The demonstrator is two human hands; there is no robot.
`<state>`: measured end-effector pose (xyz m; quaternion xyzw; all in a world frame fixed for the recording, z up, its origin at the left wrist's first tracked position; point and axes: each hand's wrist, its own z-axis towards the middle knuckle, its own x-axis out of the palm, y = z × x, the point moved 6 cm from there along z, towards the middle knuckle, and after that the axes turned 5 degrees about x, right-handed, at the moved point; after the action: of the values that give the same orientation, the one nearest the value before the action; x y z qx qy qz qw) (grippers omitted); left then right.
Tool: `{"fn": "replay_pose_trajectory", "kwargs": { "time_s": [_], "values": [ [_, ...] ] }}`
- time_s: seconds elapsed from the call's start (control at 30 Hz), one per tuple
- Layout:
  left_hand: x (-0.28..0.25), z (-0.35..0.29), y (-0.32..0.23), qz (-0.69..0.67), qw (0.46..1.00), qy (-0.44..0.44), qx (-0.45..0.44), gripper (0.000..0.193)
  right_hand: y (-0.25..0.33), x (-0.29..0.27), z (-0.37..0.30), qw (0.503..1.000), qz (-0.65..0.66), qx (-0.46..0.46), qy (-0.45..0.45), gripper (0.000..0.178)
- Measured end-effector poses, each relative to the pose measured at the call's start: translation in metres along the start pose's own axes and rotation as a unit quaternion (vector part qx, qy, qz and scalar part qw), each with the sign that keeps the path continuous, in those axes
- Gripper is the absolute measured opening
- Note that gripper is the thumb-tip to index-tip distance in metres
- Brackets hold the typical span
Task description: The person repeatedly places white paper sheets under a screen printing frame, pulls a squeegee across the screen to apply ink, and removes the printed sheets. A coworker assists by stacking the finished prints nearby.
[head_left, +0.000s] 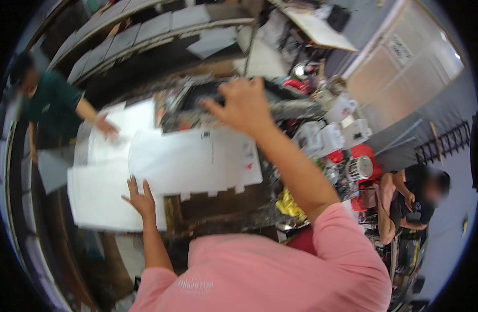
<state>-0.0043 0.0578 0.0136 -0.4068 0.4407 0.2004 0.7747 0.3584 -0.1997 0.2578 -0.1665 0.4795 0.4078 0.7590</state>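
My left hand (141,199) is over the near edge of the white sheets (109,205), fingers spread, holding nothing; whether it touches them I cannot tell. A long white sheet (192,161) with small dark and red marks lies to its right on the dark worktable (213,208). My right hand (244,104) is raised beyond that sheet, thumb and fingers apart, with nothing visible in it. Below and behind it is a dark tray-like frame (296,108) with worn edges, partly hidden by my hand.
Across the table at left, a co-worker in dark green has a hand (107,127) over white sheets. Racks with grey panels (189,18) run behind. Containers, a white basket (359,168) and yellow crumpled material (287,204) crowd the right. Another person (418,203) is at far right.
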Motion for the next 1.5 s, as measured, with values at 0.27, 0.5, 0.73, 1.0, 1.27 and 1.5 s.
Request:
{"fn": "replay_pose_trajectory", "kwargs": {
  "time_s": [0.27, 0.5, 0.73, 1.0, 1.27, 1.5],
  "values": [
    [0.088, -0.066, -0.139, 0.083, 0.906, 0.242, 0.336, 0.044, 0.000, -0.021, 0.014, 0.997, 0.008, -0.027, -0.074, 0.055],
    [0.180, -0.119, -0.198, -0.014, 0.902, 0.271, 0.336, 0.057, -0.008, -0.028, 0.048, 0.995, 0.031, -0.037, -0.091, 0.058],
    [0.184, -0.124, -0.198, 0.003, 0.894, 0.280, 0.349, 0.061, -0.013, -0.022, 0.041, 0.996, 0.039, -0.007, -0.081, 0.064],
    [0.082, -0.060, -0.235, -0.361, 0.889, 0.204, 0.195, 0.070, -0.008, -0.005, 0.017, 0.999, 0.018, -0.017, -0.032, 0.069],
    [0.063, -0.114, -0.168, -0.746, 0.473, 0.278, -0.378, 0.128, -0.030, 0.125, -0.135, 0.959, 0.069, -0.061, 0.267, 0.050],
    [0.108, -0.149, -0.130, -0.633, 0.538, 0.333, -0.446, 0.106, -0.089, 0.283, -0.037, 0.985, 0.023, 0.014, 0.170, 0.046]
  ]
}}
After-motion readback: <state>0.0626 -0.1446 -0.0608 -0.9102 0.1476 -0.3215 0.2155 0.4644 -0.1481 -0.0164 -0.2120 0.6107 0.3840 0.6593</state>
